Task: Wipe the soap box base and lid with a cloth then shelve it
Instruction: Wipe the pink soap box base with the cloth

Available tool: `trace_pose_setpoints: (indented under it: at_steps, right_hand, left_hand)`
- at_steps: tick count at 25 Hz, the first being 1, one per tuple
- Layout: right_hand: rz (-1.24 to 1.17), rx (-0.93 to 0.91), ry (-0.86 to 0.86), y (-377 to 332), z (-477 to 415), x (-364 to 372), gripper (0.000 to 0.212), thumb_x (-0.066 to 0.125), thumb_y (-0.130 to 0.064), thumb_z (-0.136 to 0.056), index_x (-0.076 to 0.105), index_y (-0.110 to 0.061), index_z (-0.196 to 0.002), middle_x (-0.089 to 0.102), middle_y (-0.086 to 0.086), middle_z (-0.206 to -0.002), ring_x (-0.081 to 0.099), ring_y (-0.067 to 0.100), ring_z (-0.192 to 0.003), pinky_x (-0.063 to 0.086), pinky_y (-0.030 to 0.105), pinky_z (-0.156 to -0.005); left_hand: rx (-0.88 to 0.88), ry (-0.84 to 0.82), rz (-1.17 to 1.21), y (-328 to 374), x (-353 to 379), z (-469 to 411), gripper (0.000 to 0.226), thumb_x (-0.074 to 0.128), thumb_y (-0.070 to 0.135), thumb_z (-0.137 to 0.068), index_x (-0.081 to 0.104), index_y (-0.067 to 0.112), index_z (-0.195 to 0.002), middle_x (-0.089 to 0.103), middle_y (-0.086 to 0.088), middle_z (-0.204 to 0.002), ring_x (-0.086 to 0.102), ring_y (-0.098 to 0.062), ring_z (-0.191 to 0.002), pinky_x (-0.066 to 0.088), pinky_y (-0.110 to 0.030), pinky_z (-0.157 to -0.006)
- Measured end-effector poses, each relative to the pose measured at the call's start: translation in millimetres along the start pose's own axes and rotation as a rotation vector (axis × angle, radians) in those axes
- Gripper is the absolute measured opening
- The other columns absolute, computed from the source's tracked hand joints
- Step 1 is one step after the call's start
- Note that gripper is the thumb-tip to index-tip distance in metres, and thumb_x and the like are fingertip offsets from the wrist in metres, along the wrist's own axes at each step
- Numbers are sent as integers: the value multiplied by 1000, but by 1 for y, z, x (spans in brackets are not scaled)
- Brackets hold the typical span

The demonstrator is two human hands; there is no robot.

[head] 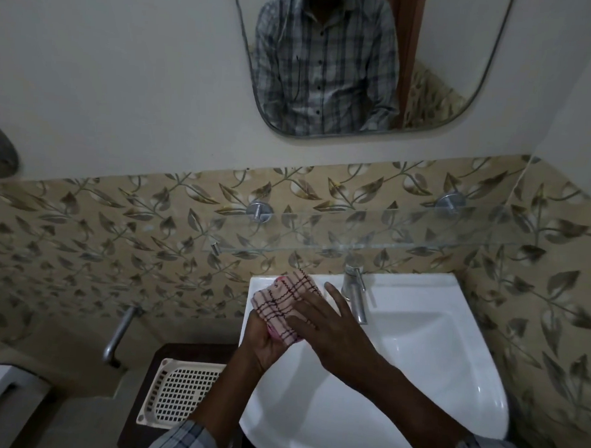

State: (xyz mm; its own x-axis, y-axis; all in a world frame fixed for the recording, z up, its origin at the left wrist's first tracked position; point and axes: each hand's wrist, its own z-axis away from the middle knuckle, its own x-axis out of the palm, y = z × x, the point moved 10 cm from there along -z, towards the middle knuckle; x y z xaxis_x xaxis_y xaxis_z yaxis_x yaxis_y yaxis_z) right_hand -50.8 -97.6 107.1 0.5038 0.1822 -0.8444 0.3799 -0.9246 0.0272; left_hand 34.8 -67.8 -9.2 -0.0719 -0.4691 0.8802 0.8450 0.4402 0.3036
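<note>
A pink checked cloth (285, 298) covers a pink soap box part (272, 332) over the sink's back left corner; only a thin pink edge of it shows, and I cannot tell whether it is the base or the lid. My left hand (263, 345) grips that part from below. My right hand (326, 324) lies flat on the cloth with its fingers spread, pressing it against the box. A glass shelf (382, 238) is fixed to the tiled wall above the sink.
The white sink (398, 383) has a chrome tap (354, 292) just right of my hands. A cream perforated tray (182, 389) rests on a dark stool to the left. A metal pipe (119, 334) juts from the wall. A mirror (466, 78) hangs above.
</note>
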Motion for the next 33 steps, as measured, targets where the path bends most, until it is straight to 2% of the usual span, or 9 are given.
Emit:
trace_pose_setpoints:
  at_steps: [3,5,11,14,17,22,25,30,33]
  right_hand:
    - [-345,376,-235,24,0,17,93,80,-54,-66,39,-28,-146,55,-1,-141,53,20,-127,44,42,-109]
    - [-637,765,-221,38,5,24,101,73,-69,-59,33,-37,-146,58,-7,-136,57,15,-120,52,37,-99]
    - [-1221,1311,304,87,52,51,30,71,-13,-87,68,-15,-117,76,8,-107,73,19,-89,61,40,-82]
    - [-1838,1694,612,84,89,94,31,61,1,-88,62,10,-117,67,31,-109,69,38,-83,57,47,-77]
    - [-1917,1545,526,88,80,87,34,75,-2,-76,69,1,-109,69,27,-111,70,41,-91,58,54,-81]
    - [-892,827,275,93,31,19,41,74,1,-82,64,-22,-114,72,-1,-114,68,13,-106,54,19,-89]
    - [-676,381,-90,45,10,42,60,48,17,-90,50,-15,-140,47,7,-149,39,19,-141,22,35,-123]
    - [-611,189,-30,49,6,36,80,54,23,-80,42,-20,-147,36,5,-156,32,23,-146,26,45,-121]
    - [-742,382,68,58,4,33,71,56,18,-85,48,-23,-142,49,-1,-147,46,20,-138,39,53,-112]
  left_hand:
    - [73,62,-217,5,5,3,53,42,39,-98,68,-2,-120,68,-26,-121,70,-38,-106,59,-48,-81]
    - [184,123,-431,9,8,7,42,53,27,-96,66,-1,-124,71,-23,-118,70,-35,-106,61,-41,-79]
    - [141,265,-706,19,18,3,51,40,48,-102,64,10,-123,70,-19,-121,68,-33,-110,55,-44,-92]
    - [70,319,-553,27,5,2,57,40,54,-99,57,9,-129,68,-23,-110,65,-34,-97,58,-45,-78]
    - [-29,302,-339,20,-5,1,69,41,61,-94,54,5,-133,68,-25,-103,61,-36,-95,61,-46,-74]
    - [-230,189,-279,-6,-4,2,65,50,52,-92,63,-5,-120,66,-30,-110,65,-42,-96,58,-50,-80]
    - [-238,89,-278,-14,14,2,54,52,40,-89,71,-4,-113,70,-26,-115,71,-39,-100,57,-49,-88]
    - [-243,55,-250,-13,25,4,48,58,29,-84,69,-6,-114,71,-28,-111,72,-40,-96,59,-54,-82]
    - [-219,98,-235,-10,18,6,47,56,27,-83,71,-6,-113,70,-28,-115,71,-42,-97,58,-54,-83]
